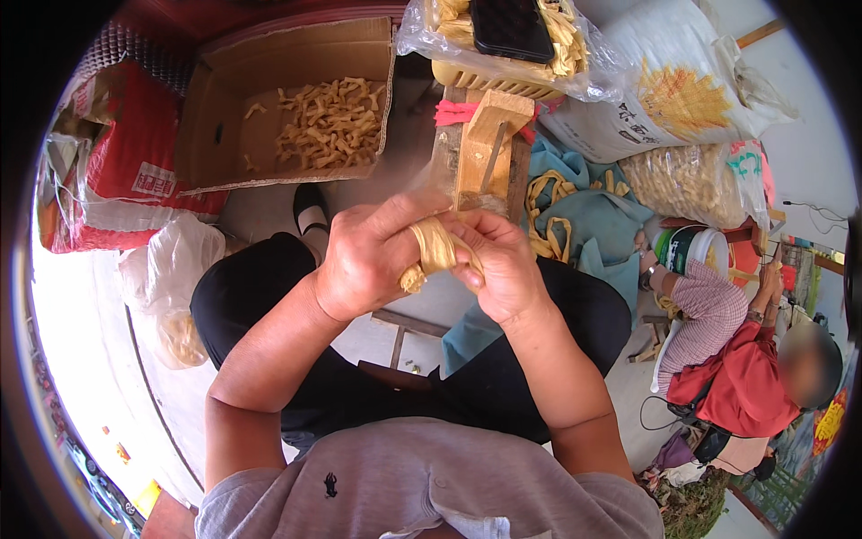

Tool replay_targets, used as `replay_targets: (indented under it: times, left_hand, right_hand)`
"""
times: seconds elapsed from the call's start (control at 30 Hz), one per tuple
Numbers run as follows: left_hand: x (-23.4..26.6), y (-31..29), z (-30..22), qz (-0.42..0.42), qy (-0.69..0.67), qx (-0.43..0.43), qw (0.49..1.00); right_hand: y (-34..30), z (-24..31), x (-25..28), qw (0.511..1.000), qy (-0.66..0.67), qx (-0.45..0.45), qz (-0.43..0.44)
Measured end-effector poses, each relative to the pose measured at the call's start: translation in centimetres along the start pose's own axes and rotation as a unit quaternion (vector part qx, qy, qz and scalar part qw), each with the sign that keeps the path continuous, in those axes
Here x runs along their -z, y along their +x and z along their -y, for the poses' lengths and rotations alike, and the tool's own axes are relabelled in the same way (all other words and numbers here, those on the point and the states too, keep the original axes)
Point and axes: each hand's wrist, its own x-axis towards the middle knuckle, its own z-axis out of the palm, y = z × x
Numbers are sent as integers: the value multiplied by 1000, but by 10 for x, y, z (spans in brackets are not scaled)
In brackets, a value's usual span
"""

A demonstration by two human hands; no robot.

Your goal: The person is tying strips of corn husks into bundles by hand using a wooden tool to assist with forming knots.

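the left hand (366, 256) is grasping a folded yellowish strip (435, 244) in its fingers while the right hand (505, 265) is pinching it between thumb and fingers, near a wooden block (479, 162).

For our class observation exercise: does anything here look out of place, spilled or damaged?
The black phone at the top looks out of place: it lies on yellow strips resembling the held strip, rather than apart from the material. Nothing looks clearly spilled or damaged.
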Motion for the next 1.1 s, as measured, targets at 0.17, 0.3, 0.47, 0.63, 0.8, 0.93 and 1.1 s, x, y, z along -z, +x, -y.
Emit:
replay_targets:
  times: [0.17, 0.3, 0.47, 0.63, 0.8, 0.93, 1.1]
  left_hand:
    - [3, -1, 2, 103, -85, 186, 973]
    - [3, -3, -2, 182, -70, 209, 958]
    - [6, -2, 0, 125, -183, 213, 951]
    - [30, 6, 6, -45, -334, 317, 887]
    - [22, 5, 8, -8, -351, 368, 861]
    - [8, 7, 2, 66, -498, 457, 734]
    - [1, 2, 5, 22, -504, 532, 680]
  right_hand:
    - [-5, 8, -2, 953, -279, 110, -31]
    - [0, -4, 0, 738, -592, 322, -4]
    - [2, -4, 2, 787, -574, 225, -27]
    - [-8, 22, 4, 963, -256, -16, 82]
    - [-4, 20, 10, 986, -156, -24, 55]
    - [-5, 15, 4, 970, -242, 1, 5]
    - [-13, 26, 12, 966, -245, 32, -70]
